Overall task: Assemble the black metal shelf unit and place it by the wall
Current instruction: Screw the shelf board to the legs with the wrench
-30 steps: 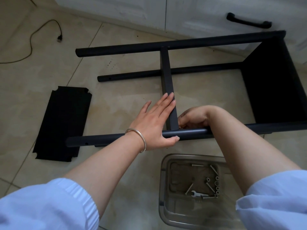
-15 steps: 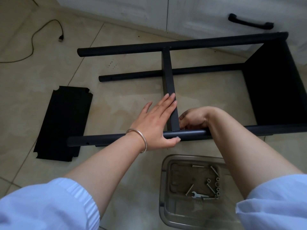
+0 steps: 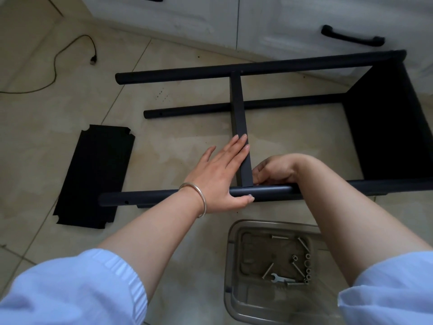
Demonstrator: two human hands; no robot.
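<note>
The black shelf frame lies on its side on the tiled floor. Its near pole (image 3: 150, 196) runs left to right just in front of me. A middle shelf panel (image 3: 237, 109) stands on edge between that pole and the far pole (image 3: 187, 75). An end shelf panel (image 3: 389, 127) closes the frame at the right. My left hand (image 3: 220, 177) presses straight fingers against the middle panel's left side, thumb on the near pole beside a small screw head (image 3: 250, 196). My right hand (image 3: 274, 171) is curled behind the pole at the same joint, and what its fingers hold is hidden.
A loose black shelf panel (image 3: 96, 174) lies flat on the floor at the left. A clear tray (image 3: 230, 266) below my arms holds several screws, nuts and a small wrench (image 3: 278, 278). White cabinets (image 3: 281, 17) with a black handle (image 3: 351, 38) run along the back. A cable (image 3: 54, 64) trails at the far left.
</note>
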